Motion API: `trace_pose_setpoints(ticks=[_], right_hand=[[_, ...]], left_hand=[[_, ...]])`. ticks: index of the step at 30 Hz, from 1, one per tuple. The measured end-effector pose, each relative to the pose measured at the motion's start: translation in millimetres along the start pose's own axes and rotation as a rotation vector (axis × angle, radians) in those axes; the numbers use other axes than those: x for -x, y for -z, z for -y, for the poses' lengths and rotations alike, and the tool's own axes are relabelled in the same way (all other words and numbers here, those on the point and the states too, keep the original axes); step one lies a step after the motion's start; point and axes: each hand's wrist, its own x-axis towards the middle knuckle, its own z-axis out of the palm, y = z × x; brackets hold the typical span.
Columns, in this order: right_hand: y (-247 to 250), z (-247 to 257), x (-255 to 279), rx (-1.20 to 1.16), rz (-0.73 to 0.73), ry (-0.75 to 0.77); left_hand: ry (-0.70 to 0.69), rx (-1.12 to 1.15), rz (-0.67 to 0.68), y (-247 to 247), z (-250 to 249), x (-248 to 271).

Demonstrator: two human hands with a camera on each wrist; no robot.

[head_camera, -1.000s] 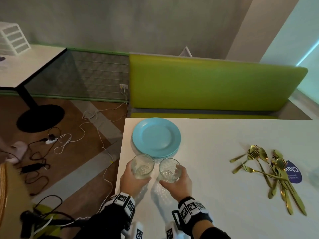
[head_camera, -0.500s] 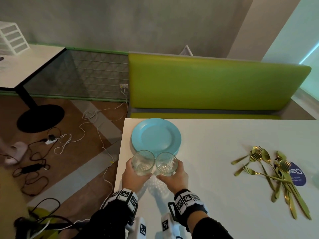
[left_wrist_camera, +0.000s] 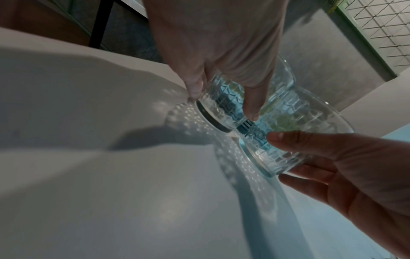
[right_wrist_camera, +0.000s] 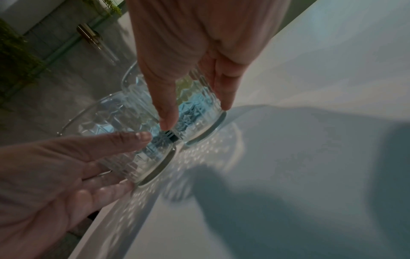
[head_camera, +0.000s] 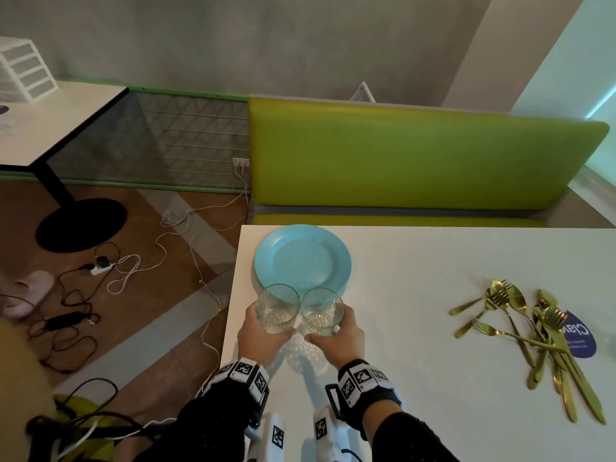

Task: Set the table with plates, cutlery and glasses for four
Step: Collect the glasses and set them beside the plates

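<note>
Glass tumblers touch beside the blue plates (head_camera: 301, 258): left hand (head_camera: 260, 335) grips 1 (head_camera: 278, 308), right hand (head_camera: 336, 338) the other (head_camera: 322, 311).

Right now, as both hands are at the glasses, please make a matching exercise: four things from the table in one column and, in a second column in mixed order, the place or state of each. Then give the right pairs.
Things
1. left glass
2. right glass
3. blue plates
4. gold cutlery

Places or states
A. lies in a loose heap at the right of the table
B. held by the right hand
C. stacked near the table's far left corner
D. held by the left hand

Pairs: 1-D, 2-B, 3-C, 4-A
</note>
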Motion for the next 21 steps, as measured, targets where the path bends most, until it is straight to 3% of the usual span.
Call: trace_pose_setpoints(ticks=[5,9,12,17,21], right_hand=[[2.7,2.1,0.9,-0.002,0.017,0.004],[11.9,4.8,4.0,0.002,0.025,0.018],[27.4,3.6,9.0,-0.007,0.008,0.018],[76.0,-9.4,22.6,-0.023,-0.081,0.010],[125.9,-32.0,34.0,-0.030,-0.174,-0.035]], left_hand=[[0.000,0.021,0.001,1.5,-7.5,6.4],[-0.062,0.049,-0.106,-0.2,-20.6,18.4],[-0.195,0.060,-0.209,-3.4,-33.9,32.5],[-0.539,0.012,-0.305,-29.8,-48.7,54.6],[-0.634,0.036,-0.243,-66.2,-75.7,77.7]])
